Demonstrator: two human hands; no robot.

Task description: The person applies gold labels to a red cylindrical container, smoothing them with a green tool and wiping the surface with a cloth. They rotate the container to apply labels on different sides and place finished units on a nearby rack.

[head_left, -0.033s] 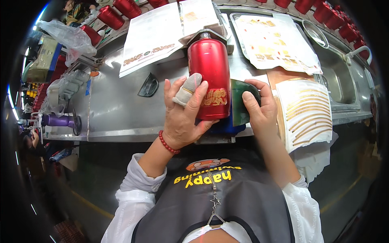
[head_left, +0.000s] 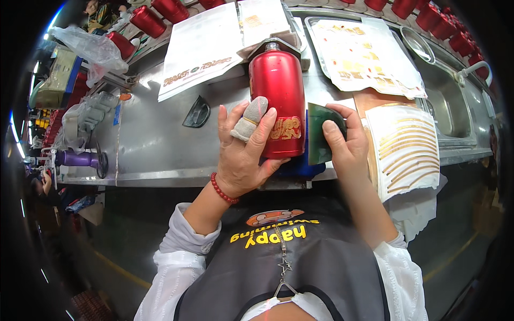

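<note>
A shiny red metal bottle (head_left: 276,80) lies in front of me, its neck away from me in a holder (head_left: 292,40). Near its base is a gold ornamental decal (head_left: 286,128). My left hand (head_left: 243,147) holds the bottle's left side near the base, thumb by the bottom end; a grey fabric cover (head_left: 249,120) wraps one finger. Pinched between the thumb and fingers of my right hand (head_left: 348,136) is a dark green, flat scraper (head_left: 318,142), just right of the bottle and apart from it. Blue material (head_left: 308,170) shows under the bottle.
A black curved scraper (head_left: 197,113) lies left on the metal worktop (head_left: 144,144). Behind are printed sheets (head_left: 198,48). To the right stand a tray of decals (head_left: 369,59), a white cloth with gold strips (head_left: 409,152) and a sink (head_left: 450,107). More red bottles (head_left: 147,21) line the back.
The bottle has turned slightly, its gold decal shifting right. My right hand and the green scraper have moved slightly right, away from the bottle. My left hand stays almost in place.
</note>
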